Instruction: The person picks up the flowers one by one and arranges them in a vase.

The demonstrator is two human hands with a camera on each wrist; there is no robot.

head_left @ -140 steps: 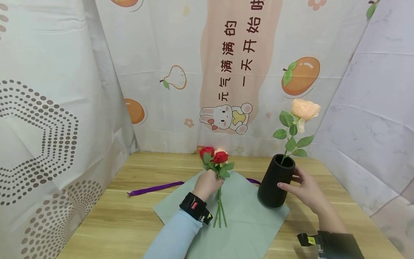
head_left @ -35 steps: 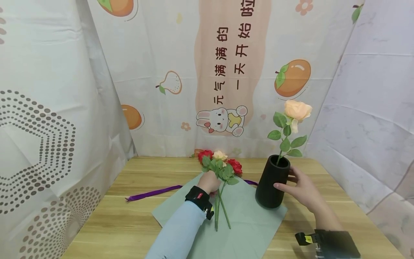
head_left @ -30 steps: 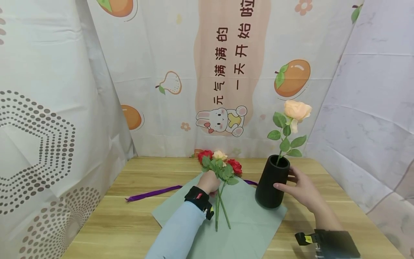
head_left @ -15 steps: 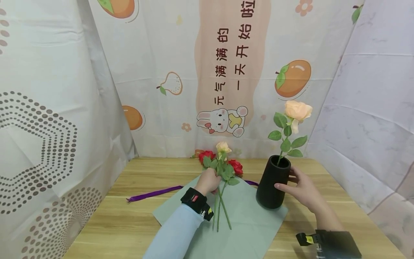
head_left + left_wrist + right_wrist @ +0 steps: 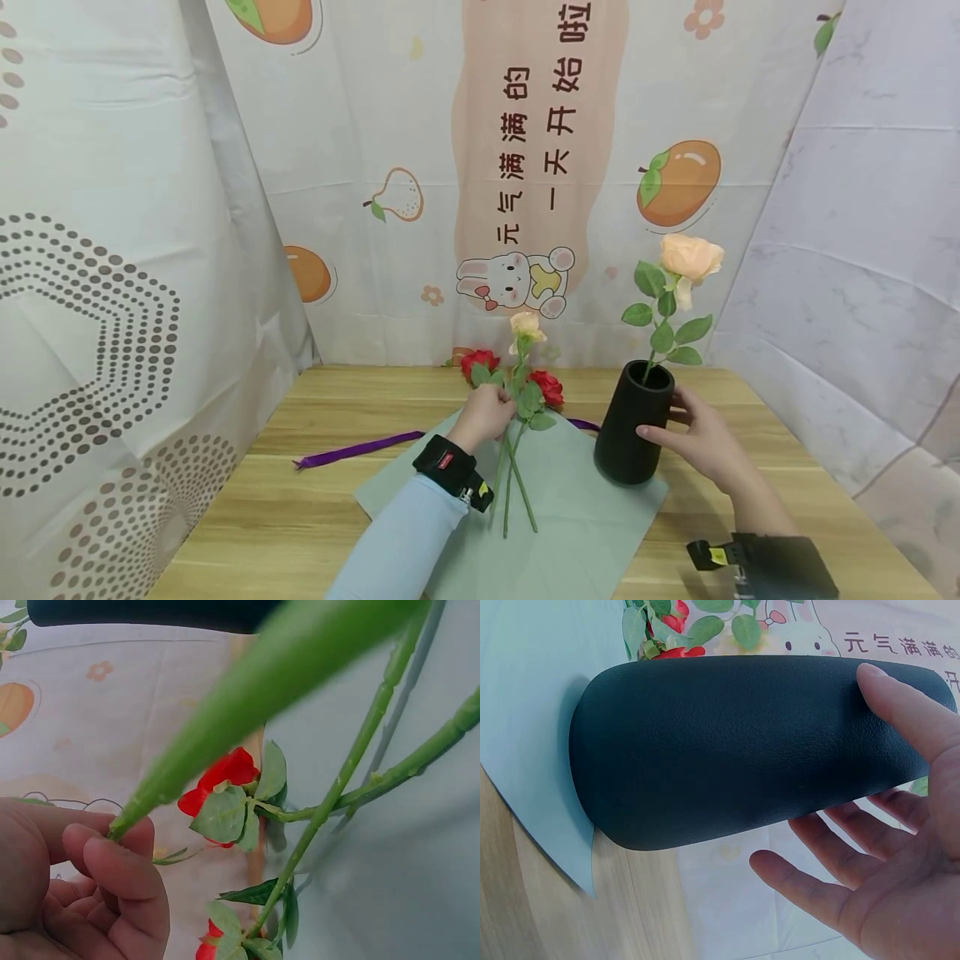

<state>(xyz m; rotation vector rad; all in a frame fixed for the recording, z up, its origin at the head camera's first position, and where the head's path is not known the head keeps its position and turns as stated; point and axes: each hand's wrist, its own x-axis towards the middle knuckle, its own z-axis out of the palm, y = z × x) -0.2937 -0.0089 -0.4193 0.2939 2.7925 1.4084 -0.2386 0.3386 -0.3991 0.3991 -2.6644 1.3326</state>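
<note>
My left hand [image 5: 486, 415] pinches the green stem of a peach rose [image 5: 527, 327], lifted with its bloom above the others. In the left wrist view the thumb and fingertips [image 5: 124, 866] close on that stem [image 5: 247, 697], which runs large and blurred past the camera. Two red roses, one on the left [image 5: 480, 363] and one on the right [image 5: 546, 387], lie on a grey-green wrapping sheet [image 5: 555, 550], stems crossing. My right hand [image 5: 701, 437] holds a black vase [image 5: 633, 425], thumb on the near side, fingers behind. Another peach rose [image 5: 692, 257] stands in the vase.
A purple ribbon [image 5: 360, 448] passes under the sheet and shows on both sides. The sheet lies on a wooden table [image 5: 247, 517]. A printed curtain [image 5: 360, 100] hangs behind the table's back edge; others hang at left and right.
The peach rose has risen out of the bunch and shifted slightly right, pinched by my left hand. The red roses have stayed put since half a second ago. Right hand and vase hold still.
</note>
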